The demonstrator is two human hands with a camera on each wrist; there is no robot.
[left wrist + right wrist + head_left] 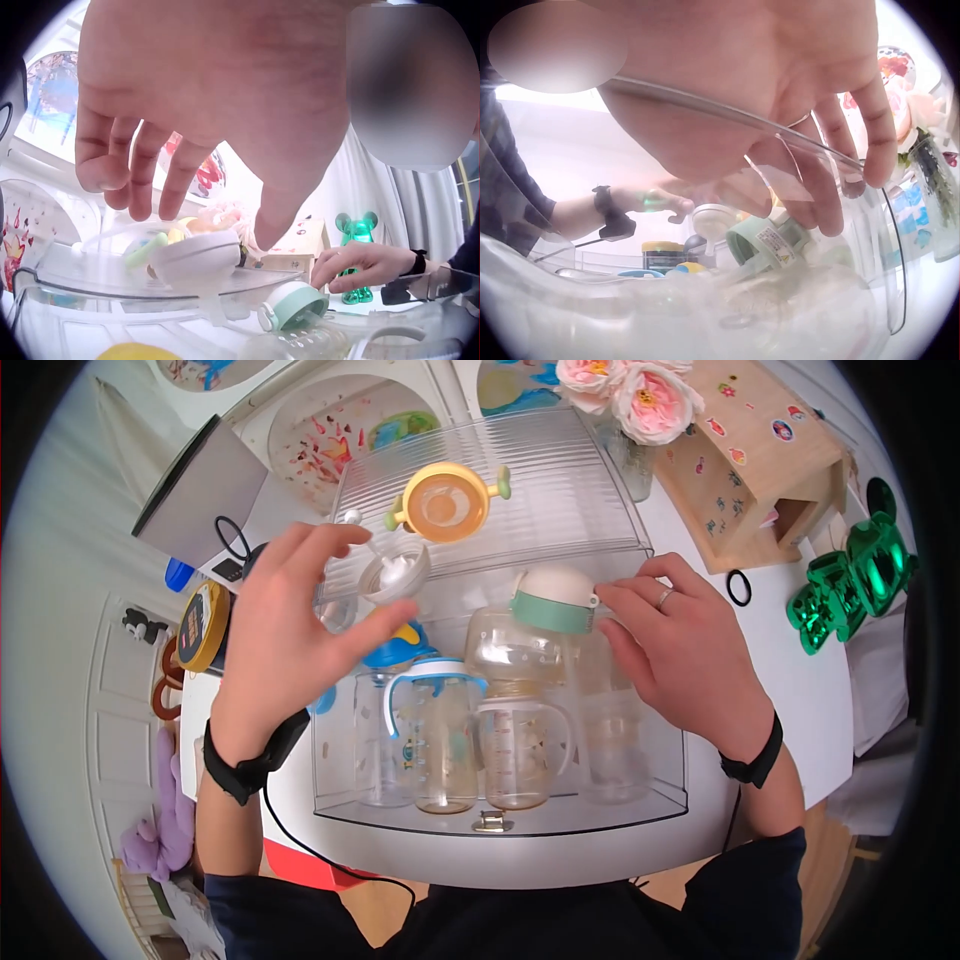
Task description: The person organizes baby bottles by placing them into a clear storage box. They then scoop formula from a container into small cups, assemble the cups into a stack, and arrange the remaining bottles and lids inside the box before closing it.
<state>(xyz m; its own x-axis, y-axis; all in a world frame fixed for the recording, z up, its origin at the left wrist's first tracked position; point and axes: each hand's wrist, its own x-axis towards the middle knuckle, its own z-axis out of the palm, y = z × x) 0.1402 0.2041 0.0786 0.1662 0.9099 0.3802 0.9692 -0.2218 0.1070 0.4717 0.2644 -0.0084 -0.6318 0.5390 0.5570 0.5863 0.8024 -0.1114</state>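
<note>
My left hand is spread over a white bowl-shaped lid with a straw-like piece, thumb and fingers apart around it. In the left wrist view the lid lies just beyond the thumb tip. At the right, the fingertips of my right hand are at the edge of a white-and-green cap on a clear bottle. That bottle sits above other bottles in a clear box. Inside stand a blue-handled bottle and a clear bottle with a handle.
Behind the bottles, a yellow two-handled cup rests on the ribbed clear cover. A wooden house, pink flowers and a green bear figure stand at the right. A gold-lidded jar is at the left.
</note>
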